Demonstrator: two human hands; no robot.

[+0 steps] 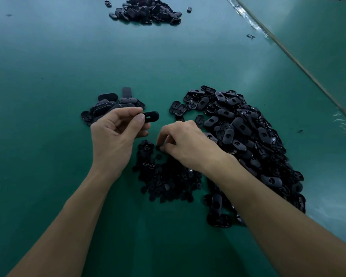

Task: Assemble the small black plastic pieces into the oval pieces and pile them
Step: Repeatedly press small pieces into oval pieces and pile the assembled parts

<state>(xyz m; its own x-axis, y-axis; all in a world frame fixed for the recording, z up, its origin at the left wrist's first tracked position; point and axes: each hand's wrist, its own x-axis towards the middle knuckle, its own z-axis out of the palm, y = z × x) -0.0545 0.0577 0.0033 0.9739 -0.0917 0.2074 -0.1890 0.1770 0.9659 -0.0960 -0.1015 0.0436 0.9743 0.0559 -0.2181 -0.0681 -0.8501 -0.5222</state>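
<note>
Left hand [113, 134]: fingers grip one oval piece [149, 116], slot up, likely ready for insertion. Right hand [185, 144]: fingers pinch a small piece [158, 147] off the heap [166, 180]. Finished pile [112, 105] beyond; unassembled ovals [248, 140] rightward, on green surface [48, 76].

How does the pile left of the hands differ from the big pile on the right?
The left pile is far smaller than the right pile. It lies beyond the left hand; the right pile runs alongside the right hand and forearm toward the camera. Left-pile pieces mostly show smooth closed faces; many right-pile pieces show a hole or hollow underside. Both are black oval pieces on the green table.
</note>
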